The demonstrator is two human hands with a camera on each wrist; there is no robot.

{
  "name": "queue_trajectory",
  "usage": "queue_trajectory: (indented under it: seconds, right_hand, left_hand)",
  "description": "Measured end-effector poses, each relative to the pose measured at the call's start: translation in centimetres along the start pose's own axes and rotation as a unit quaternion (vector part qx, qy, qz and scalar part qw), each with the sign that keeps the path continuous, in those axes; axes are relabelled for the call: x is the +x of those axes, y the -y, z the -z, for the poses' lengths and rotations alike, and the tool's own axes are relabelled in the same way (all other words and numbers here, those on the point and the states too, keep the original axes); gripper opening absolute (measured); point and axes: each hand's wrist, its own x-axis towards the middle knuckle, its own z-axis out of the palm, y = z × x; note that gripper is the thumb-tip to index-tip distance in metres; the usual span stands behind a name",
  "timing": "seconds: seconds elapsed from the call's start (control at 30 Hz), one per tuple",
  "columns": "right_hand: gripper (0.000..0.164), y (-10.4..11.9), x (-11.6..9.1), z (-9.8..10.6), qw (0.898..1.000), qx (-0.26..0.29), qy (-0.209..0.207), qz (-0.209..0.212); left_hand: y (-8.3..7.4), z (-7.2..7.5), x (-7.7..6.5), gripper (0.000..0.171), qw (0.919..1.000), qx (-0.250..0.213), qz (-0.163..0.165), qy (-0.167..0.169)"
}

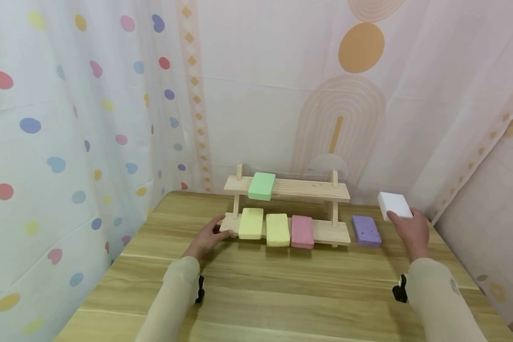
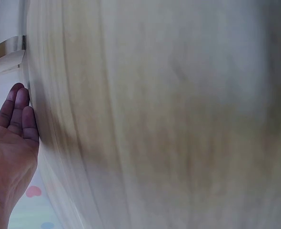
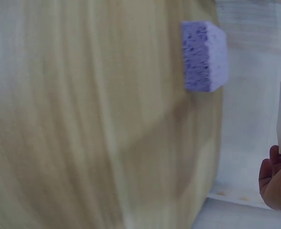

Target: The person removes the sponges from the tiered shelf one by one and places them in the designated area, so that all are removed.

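My right hand (image 1: 412, 230) grips a white sponge (image 1: 394, 205) in the air at the right, thumb across its near side; only part of it shows in the right wrist view. Below and left of it, a porous purple sponge (image 1: 366, 231) lies on the table. My left hand (image 1: 207, 238) rests at the left end of a two-tier wooden rack (image 1: 331, 232), thumb by the front edge. In the left wrist view its fingers (image 2: 16, 112) are nearly straight. On the lower tier lie two yellow sponges (image 1: 251, 223) and a pink sponge (image 1: 302, 232). A green sponge (image 1: 262, 185) lies on the upper tier.
The rack stands toward the back of a wood-grain table (image 1: 299, 294). Behind it hangs a pale patterned curtain (image 1: 256, 118), and a dotted curtain (image 1: 68, 142) borders the left side. Bare board shows to the right of the pink and green sponges.
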Motion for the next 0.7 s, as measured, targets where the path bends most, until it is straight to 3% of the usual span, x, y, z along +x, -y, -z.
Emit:
queue_trajectory:
  seconds: [0.33, 0.7]
  right_hand:
    - [0.077, -2.6, -0.3, -0.5, 0.999, -0.001, 0.032, 0.004]
    - [0.078, -4.6, -0.8, -1.1, 0.999, -0.016, 0.045, -0.025]
  left_hand:
    - [0.1, -0.2, 0.0, 0.083, 0.9999, -0.008, 0.009, 0.002]
    - [0.2, -0.2, 0.1, 0.080, 1.0000, -0.003, 0.005, -0.004]
